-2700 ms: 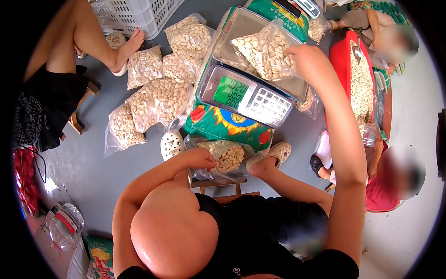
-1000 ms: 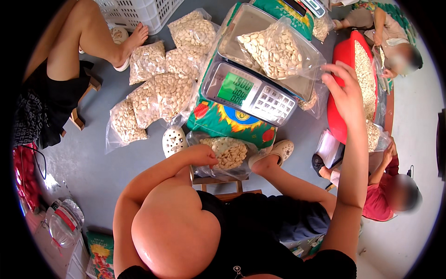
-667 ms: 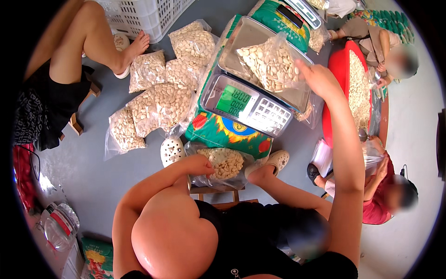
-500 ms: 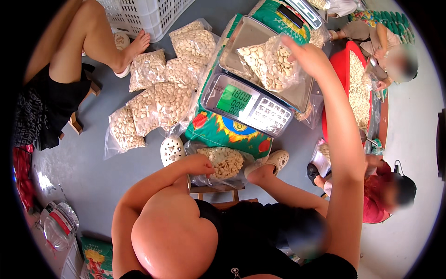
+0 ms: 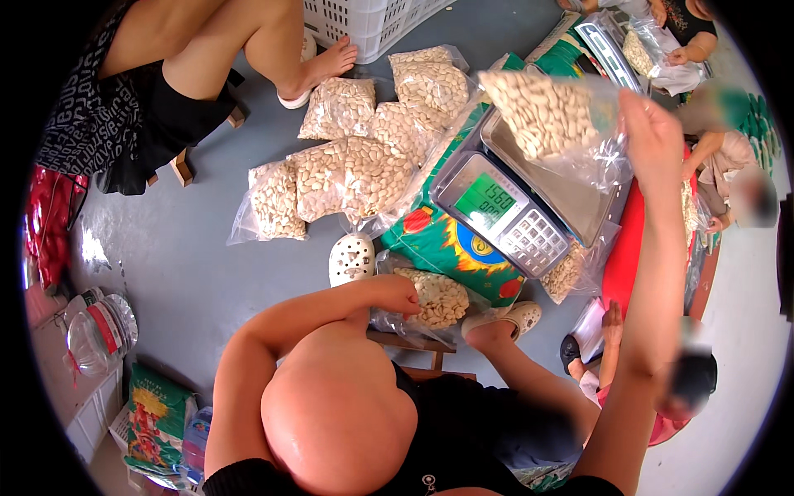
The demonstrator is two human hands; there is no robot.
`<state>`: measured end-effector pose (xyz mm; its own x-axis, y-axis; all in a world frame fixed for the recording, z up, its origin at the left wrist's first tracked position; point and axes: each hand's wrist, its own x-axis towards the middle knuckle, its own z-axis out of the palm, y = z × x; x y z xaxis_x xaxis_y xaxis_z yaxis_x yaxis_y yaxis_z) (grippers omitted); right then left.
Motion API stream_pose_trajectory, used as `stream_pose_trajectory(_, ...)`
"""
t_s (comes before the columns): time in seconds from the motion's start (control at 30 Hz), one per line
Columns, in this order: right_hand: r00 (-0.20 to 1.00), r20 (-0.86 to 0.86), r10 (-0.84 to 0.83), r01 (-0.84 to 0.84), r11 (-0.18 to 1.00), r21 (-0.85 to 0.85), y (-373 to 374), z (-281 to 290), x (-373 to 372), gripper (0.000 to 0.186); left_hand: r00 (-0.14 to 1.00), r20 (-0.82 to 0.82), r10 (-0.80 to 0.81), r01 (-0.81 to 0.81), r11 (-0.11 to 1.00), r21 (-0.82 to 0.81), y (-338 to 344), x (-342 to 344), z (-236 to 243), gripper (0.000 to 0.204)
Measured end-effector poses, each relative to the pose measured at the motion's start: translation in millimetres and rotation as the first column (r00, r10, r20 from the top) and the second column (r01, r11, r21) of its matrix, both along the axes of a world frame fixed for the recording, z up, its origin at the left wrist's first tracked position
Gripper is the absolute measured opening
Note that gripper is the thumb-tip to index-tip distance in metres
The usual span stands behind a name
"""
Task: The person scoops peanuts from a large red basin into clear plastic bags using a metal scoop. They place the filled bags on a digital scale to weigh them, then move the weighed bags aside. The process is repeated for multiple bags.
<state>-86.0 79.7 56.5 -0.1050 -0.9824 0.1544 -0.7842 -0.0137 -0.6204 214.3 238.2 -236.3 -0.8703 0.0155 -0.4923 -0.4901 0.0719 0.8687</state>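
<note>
My right hand [image 5: 651, 128] is closed on the gathered top of a clear plastic bag of pale, flat beans [image 5: 542, 114]. This bag hangs tilted above the metal pan [image 5: 571, 194] of a digital scale [image 5: 502, 217], whose display is lit green. My left hand [image 5: 402, 295] is curled closed over my knee, beside an open bag of beans [image 5: 442, 299] between my feet; whatever its fingers hold, if anything, is hidden. The scale rests on a plump green printed sack [image 5: 451, 248].
Several filled bean bags [image 5: 356, 178] lie on the floor left of the scale. Another bag [image 5: 564, 277] leans by its right side. A seated person's bare leg [image 5: 277, 50] and a white crate [image 5: 372, 23] are beyond. Other people work around a red container [image 5: 624, 256] at right.
My right hand has raised the bag off the scale pan and swung it up and right. The display reading has changed. My view has shifted; my left hand stays by the open bag.
</note>
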Motion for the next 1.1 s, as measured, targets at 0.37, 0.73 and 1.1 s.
stream_pose_trajectory(0.37,0.946,-0.172,0.276,-0.27,0.961,0.059,-71,-44,137,0.037,0.998,-0.011,0.062,-0.062,0.998,-0.023,1,5,-6,0.033)
stream_pose_trajectory(0.73,0.979,-0.067,0.194,-0.177,0.964,0.201,-2,-110,113,0.033,0.998,0.022,0.053,-0.052,0.998,-0.041,2,5,-10,0.031)
stream_pose_trajectory(1.1,0.791,-0.568,-0.229,0.483,0.803,0.348,197,-100,-190,0.034,0.998,0.054,0.037,-0.035,0.999,-0.037,3,-14,-15,0.036)
